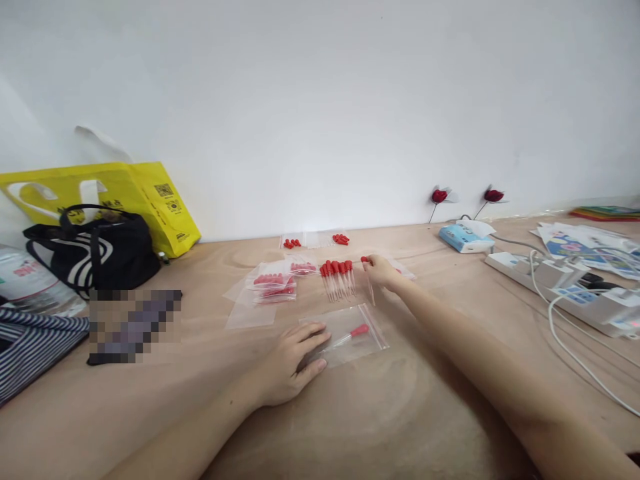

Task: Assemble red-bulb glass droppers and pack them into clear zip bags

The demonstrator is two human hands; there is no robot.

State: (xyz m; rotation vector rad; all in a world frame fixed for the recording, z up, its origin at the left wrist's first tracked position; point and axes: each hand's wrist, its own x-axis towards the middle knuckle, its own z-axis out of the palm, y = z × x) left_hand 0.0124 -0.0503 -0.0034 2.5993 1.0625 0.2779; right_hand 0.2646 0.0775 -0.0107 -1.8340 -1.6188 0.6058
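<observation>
My left hand (293, 360) lies on the table with its fingers stretched over the left end of a clear zip bag (373, 341). Inside that bag is one dropper (359, 330) with a red rubber bulb. Farther off, my right hand (381, 272) pinches another dropper (365, 259) by its red bulb, the glass tube hanging toward me. Just left of it, several red-bulbed droppers (336, 268) lie side by side in a row. Left of the row is a stack of zip bags (274, 287) with red bulbs showing through.
Loose red bulbs (341, 239) lie near the wall. A black bag (107, 250) and a yellow bag (173, 230) stand at the left. Right are a tissue pack (463, 238), a power strip (520, 268) with trailing white cables, and printed papers (585, 243).
</observation>
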